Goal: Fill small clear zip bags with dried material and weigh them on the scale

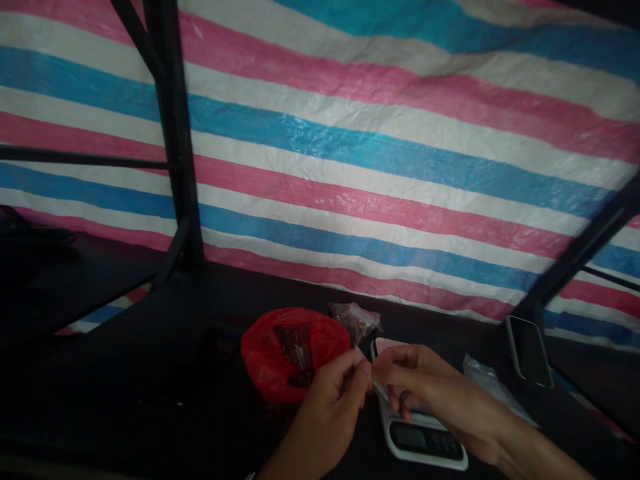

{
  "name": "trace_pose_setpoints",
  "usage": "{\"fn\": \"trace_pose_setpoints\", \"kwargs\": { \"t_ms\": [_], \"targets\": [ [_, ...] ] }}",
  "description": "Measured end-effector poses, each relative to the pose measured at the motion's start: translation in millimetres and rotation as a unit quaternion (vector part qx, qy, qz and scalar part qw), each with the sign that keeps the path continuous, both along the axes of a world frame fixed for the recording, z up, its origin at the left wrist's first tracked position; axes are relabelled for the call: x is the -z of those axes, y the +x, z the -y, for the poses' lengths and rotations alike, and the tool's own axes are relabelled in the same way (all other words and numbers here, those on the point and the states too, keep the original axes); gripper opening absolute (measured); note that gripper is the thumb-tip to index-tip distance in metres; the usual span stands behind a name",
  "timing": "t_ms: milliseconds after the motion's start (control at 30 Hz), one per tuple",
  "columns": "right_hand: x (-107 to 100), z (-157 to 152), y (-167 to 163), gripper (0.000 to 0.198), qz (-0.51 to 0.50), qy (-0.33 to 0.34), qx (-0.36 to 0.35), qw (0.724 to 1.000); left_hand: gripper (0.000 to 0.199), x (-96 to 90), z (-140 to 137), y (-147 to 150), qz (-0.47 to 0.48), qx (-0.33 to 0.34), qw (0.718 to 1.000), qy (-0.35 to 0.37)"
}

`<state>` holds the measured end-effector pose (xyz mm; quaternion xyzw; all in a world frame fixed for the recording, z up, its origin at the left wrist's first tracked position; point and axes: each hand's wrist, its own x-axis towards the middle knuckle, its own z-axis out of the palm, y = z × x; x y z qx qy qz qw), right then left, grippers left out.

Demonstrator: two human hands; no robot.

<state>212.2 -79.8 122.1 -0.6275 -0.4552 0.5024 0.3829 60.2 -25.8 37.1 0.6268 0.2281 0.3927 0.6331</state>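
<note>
My left hand (336, 400) and my right hand (425, 380) meet in front of me, fingertips pinched on a thin, pale small plastic bag (381, 390) seen nearly edge-on. Most of it hides behind my fingers. Beneath my right hand lies a white kitchen scale (425, 460) with a grey display and buttons; its weighing surface is partly covered. Just left of my left hand an open red plastic bag (260, 360) holds dark, loose-looking contents and a clear packet. Behind the hands rests a filled clear packet (356, 321) of brownish bits.
Flat clear plastic bags (495, 387) lie right of the scale. Beyond them a phone (530, 352) leans near a black frame bar (575, 253). A black post (175, 133) rises at left from the dark table (125, 373). A striped plastic sheet (350, 173) hangs behind.
</note>
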Motion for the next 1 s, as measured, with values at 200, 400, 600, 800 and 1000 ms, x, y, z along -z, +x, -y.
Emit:
{"fn": "trace_pose_setpoints", "kwargs": {
  "t_ms": [200, 400, 600, 800, 1000],
  "targets": [
    [14, 0, -5, 0.026, 0.104, 0.052, 0.063, 0.991, 0.034, -0.8, 3, -16, -0.087, -0.077, 0.992, 0.044],
    [-5, 6, -21, 0.027, 0.087, 0.061, -0.006, 0.994, 0.081, 22.7, 21, -16, -0.023, -0.2, 0.967, 0.158],
    [-20, -13, -28, 0.024, 0.066, 0.072, -0.092, 0.991, 0.041, 35.7, 36, -21, -0.015, -0.222, 0.975, 0.021],
    [35, -70, -65, 0.015, 0.348, 0.131, -0.088, 0.924, 0.058, 36.8, 2, -82, -0.043, -0.392, 0.919, 0.028],
    [70, -89, -78, 0.023, 0.413, 0.128, -0.056, 0.9, 0.057, 38.6, -18, -107, -0.099, -0.415, 0.904, 0.031]
  ]
}}
